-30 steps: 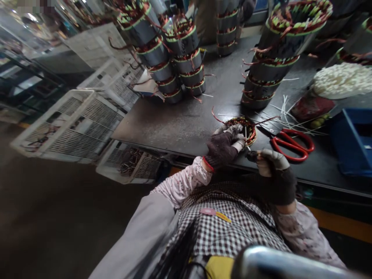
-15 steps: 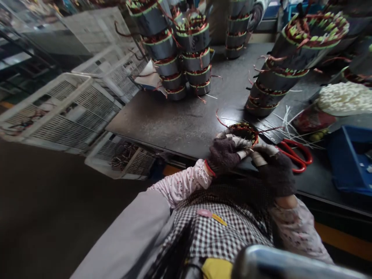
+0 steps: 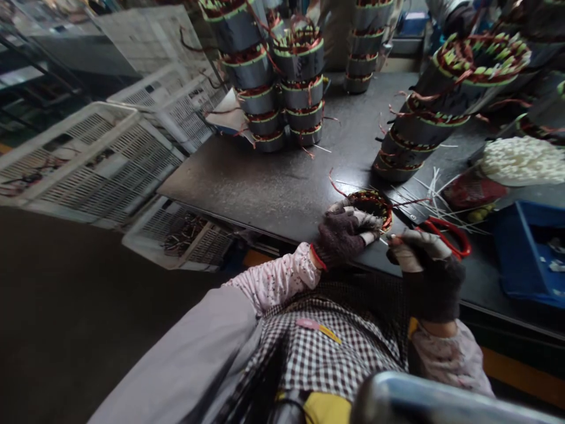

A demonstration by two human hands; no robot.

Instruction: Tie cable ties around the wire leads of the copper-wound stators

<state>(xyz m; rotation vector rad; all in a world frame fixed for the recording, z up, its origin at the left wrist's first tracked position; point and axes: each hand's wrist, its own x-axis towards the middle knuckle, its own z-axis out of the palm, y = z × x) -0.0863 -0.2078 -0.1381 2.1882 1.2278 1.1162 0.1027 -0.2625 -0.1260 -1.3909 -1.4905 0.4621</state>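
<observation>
A wound motor stator (image 3: 387, 219), with copper windings and loose reddish leads, rests on the dark bench in front of me. My left hand (image 3: 346, 232), in a dark glove with wrapped fingertips, grips its near left rim. Just right of the stator, my right hand (image 3: 426, 265), gloved the same way, has thumb and fingers pinched together. A short white cord (image 3: 384, 241) runs from the stator's near edge towards those fingertips. Red-handled scissors (image 3: 461, 240) lie behind my right hand, which partly covers them. Thin white cords (image 3: 435, 191) lie scattered beyond the scissors.
Stacked stators (image 3: 304, 88) stand at the back left, and another leaning stack (image 3: 408, 132) at the right. A blue bin (image 3: 516, 253) and a white bundle (image 3: 523, 160) are on the right. Plastic crates (image 3: 132, 159) stand left of the bench. Another person's gloved hand (image 3: 459, 20) shows at top right.
My right hand has moved right and slightly down, away from the stator, fingertips still pinched. My left hand stays on the stator. Another person's hand has come into view at top right.
</observation>
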